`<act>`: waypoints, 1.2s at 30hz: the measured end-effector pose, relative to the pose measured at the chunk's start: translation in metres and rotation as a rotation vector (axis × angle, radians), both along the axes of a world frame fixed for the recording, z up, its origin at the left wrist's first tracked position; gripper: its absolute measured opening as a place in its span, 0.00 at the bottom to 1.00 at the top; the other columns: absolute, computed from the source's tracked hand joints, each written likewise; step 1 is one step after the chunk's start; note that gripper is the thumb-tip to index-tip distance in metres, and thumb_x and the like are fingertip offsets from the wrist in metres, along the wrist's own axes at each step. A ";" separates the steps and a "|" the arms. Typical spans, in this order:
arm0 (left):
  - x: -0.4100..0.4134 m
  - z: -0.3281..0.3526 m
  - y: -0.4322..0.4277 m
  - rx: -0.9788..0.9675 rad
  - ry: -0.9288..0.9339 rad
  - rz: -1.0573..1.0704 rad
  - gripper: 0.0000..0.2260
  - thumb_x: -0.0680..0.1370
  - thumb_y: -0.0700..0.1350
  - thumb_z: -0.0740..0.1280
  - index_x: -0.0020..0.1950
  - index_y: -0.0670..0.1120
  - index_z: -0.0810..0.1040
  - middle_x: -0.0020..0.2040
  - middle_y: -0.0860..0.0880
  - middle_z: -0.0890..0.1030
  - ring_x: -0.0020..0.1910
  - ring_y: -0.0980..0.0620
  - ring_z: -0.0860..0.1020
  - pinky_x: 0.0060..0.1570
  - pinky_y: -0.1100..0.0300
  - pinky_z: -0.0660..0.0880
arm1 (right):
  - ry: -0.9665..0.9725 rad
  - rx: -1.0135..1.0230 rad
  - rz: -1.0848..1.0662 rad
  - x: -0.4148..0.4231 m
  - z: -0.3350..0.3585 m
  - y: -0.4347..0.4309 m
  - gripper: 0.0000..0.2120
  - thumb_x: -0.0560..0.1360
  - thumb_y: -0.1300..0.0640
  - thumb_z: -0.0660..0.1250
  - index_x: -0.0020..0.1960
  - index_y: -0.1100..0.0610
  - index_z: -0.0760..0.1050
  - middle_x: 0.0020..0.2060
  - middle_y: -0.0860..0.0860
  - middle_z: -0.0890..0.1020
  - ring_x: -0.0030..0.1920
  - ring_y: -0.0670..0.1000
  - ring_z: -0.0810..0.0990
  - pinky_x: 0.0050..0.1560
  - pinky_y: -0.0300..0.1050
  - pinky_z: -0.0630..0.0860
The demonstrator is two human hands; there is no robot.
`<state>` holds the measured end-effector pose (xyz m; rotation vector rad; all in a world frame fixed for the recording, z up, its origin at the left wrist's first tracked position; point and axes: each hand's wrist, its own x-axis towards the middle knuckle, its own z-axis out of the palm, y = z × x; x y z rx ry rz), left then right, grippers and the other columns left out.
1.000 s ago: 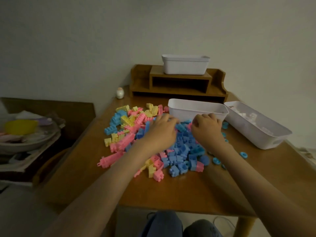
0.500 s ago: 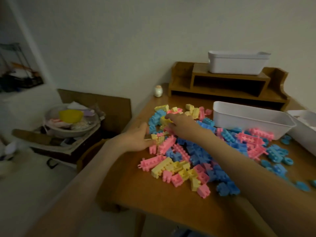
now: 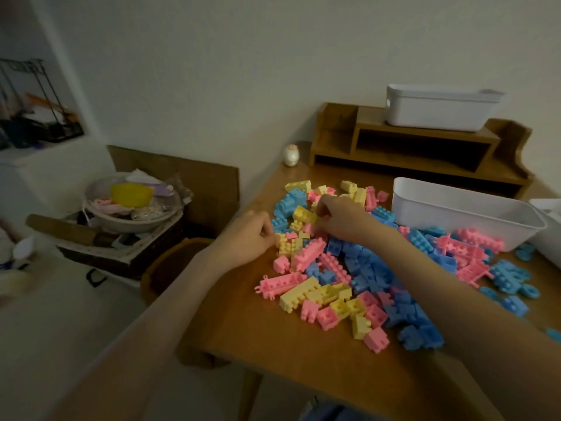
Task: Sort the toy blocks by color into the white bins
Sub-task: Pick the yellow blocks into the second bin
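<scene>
A heap of pink, yellow and blue toy blocks (image 3: 358, 268) covers the wooden table (image 3: 273, 344). My right hand (image 3: 340, 220) reaches across the far side of the heap and pinches a yellow block (image 3: 304, 214) lifted slightly above the others. My left hand (image 3: 247, 237) lies at the heap's left edge, its curled fingertips pinching a small yellow block (image 3: 283, 245). A white bin (image 3: 461, 214) stands behind the heap on the right. Only a corner of a second white bin (image 3: 551, 220) shows at the right edge. A third white bin (image 3: 437, 109) sits on the wooden shelf.
The wooden shelf unit (image 3: 419, 147) stands at the back of the table, with a small egg-shaped figurine (image 3: 291, 155) to its left. Left of the table are a basket with a bowl of clutter (image 3: 130, 205) and a round stool (image 3: 176, 262). The table's left edge is close to my left wrist.
The view has swung left. Both hands moved from the blue blocks in front of the bin to the heap's left side, and my right hand has lifted a yellow block.
</scene>
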<state>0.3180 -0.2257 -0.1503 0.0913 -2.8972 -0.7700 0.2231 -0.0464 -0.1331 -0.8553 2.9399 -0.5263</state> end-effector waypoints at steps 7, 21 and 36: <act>-0.003 -0.004 0.001 0.173 -0.010 0.107 0.09 0.75 0.36 0.59 0.44 0.51 0.68 0.45 0.51 0.79 0.48 0.49 0.78 0.51 0.48 0.76 | 0.026 0.060 -0.010 0.011 0.003 -0.001 0.15 0.75 0.51 0.66 0.58 0.53 0.68 0.52 0.52 0.76 0.58 0.55 0.71 0.61 0.53 0.62; 0.010 -0.012 0.008 0.174 0.101 0.023 0.11 0.82 0.44 0.55 0.58 0.46 0.74 0.51 0.52 0.77 0.48 0.56 0.74 0.46 0.62 0.68 | -0.016 -0.190 0.108 0.039 0.011 -0.008 0.09 0.75 0.59 0.63 0.50 0.58 0.63 0.39 0.49 0.70 0.38 0.47 0.69 0.34 0.41 0.64; 0.022 -0.023 0.014 0.034 0.092 0.009 0.02 0.80 0.46 0.61 0.52 0.50 0.69 0.47 0.54 0.71 0.46 0.57 0.70 0.41 0.65 0.63 | -0.152 0.308 0.224 0.048 0.030 -0.005 0.29 0.76 0.61 0.62 0.74 0.50 0.58 0.75 0.51 0.59 0.74 0.53 0.57 0.70 0.49 0.59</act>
